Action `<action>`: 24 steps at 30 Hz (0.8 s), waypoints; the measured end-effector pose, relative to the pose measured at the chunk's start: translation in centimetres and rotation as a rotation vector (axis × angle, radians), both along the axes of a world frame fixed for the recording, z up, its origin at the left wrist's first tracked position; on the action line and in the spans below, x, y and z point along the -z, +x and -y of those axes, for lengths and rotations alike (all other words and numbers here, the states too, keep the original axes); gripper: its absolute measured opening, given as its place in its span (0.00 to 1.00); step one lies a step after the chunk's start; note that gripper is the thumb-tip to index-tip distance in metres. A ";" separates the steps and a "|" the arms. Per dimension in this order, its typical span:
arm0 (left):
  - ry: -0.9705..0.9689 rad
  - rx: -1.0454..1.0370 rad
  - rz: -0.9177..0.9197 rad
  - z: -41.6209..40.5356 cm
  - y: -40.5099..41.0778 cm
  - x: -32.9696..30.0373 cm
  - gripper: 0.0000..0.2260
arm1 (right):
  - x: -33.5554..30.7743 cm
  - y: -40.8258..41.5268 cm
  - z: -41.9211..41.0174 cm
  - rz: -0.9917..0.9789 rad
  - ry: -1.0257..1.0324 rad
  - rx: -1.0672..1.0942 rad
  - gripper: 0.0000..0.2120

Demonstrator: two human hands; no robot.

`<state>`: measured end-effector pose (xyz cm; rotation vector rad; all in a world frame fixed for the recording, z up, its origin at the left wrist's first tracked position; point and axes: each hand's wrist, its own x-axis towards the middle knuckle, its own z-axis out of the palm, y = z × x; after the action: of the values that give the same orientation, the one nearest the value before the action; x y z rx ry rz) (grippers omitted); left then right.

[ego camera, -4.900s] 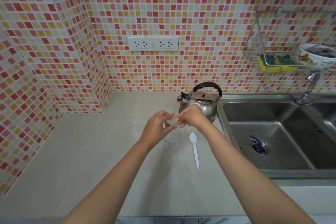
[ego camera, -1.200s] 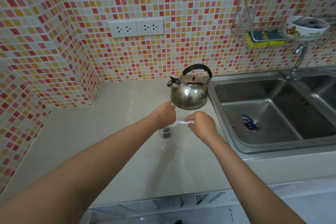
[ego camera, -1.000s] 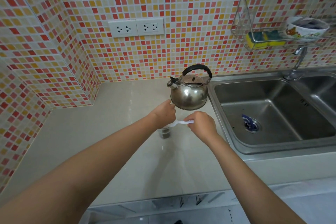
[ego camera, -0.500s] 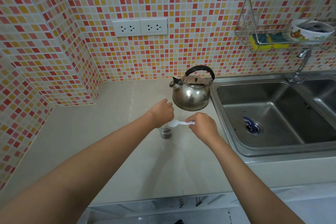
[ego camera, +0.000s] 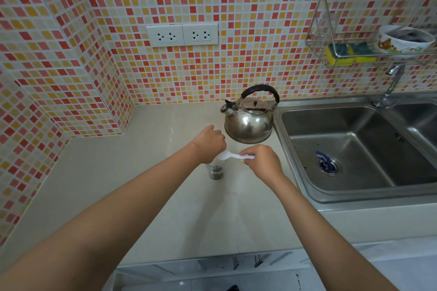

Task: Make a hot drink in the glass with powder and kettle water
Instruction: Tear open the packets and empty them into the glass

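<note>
The glass [ego camera: 215,171] stood on the worktop [ego camera: 132,172] just in front of the kettle [ego camera: 249,120], dark powder at its bottom. The left hand [ego camera: 209,143] was clenched above its rim; what its fingers held could not be told. The right hand [ego camera: 261,162], right of the glass, pinched the handle of a white spoon [ego camera: 233,155], its bowl over the glass.

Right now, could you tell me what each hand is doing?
Left hand: closed in a fist above the glass; contents hidden.
Right hand: closed, holding the white spoon by its handle.
</note>
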<state>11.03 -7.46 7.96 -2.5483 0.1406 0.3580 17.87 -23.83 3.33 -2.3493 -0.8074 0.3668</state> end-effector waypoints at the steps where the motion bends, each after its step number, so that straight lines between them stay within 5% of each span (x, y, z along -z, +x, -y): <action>1: -0.020 -0.018 0.005 -0.2 0.0 -0.1 0.11 | 0.0 0.0 0.0 -0.011 0.024 0.008 0.11; 20: -0.225 -0.061 0.130 -2.4 -0.7 0.9 0.20 | -0.3 0.9 0.8 0.008 0.024 0.042 0.10; 24: -0.241 -0.106 0.157 -2.8 -1.0 1.5 0.20 | 0.3 1.9 2.3 -0.267 0.221 0.214 0.07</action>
<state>10.05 -4.62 6.48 -2.8178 -0.0116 0.1888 19.72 -26.08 3.07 -2.0984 -0.4413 0.4625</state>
